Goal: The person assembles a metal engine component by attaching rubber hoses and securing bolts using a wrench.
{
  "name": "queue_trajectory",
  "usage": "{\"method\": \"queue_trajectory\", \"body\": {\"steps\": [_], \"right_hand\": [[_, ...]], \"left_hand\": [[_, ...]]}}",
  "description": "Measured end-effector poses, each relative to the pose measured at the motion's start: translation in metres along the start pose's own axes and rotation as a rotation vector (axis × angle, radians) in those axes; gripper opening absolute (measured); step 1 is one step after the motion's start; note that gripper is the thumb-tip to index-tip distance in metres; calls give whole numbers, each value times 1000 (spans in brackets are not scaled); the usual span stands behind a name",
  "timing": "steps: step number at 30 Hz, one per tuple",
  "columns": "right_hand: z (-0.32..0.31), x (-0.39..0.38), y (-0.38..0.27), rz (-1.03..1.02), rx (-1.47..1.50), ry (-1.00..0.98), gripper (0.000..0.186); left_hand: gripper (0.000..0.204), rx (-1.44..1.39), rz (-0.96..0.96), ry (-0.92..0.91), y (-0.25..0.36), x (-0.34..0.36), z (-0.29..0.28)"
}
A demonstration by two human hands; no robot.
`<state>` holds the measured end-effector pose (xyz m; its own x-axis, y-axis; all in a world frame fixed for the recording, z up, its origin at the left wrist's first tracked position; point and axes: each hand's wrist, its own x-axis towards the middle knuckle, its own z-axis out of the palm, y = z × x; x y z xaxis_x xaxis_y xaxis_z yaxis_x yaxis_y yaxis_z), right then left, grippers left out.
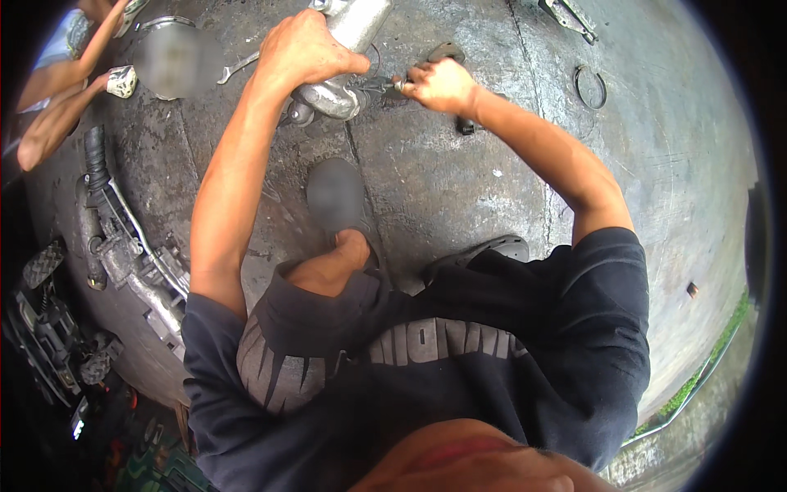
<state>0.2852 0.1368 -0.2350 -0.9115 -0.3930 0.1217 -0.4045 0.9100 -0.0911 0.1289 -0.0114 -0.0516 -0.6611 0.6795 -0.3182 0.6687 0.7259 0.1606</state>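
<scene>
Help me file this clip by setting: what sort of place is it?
Probably a mechanic's workshop: a silvery metal part under the left hand, a wrench lying on the stained floor, and more machine parts off to the left.

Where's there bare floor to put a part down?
Bare floor lies right of the right forearm, between the dark ring and the small brown piece. It's crowded around the left hand and right hand, and at left among metal parts.

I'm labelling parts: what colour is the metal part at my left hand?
Silvery grey; the metal part at your left hand shows best in the head view.
</scene>
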Motion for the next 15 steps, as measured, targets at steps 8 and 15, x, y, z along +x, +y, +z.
{"method": "queue_trajectory", "body": {"steps": [8,15], "right_hand": [[1,0,-59,542,889,166,43],[-25,27,-42,1365,2228,292,12]], "left_hand": [[65,-17,6,28,-1,-12,4],[64,15,-20,10,5,-20,3]]}}
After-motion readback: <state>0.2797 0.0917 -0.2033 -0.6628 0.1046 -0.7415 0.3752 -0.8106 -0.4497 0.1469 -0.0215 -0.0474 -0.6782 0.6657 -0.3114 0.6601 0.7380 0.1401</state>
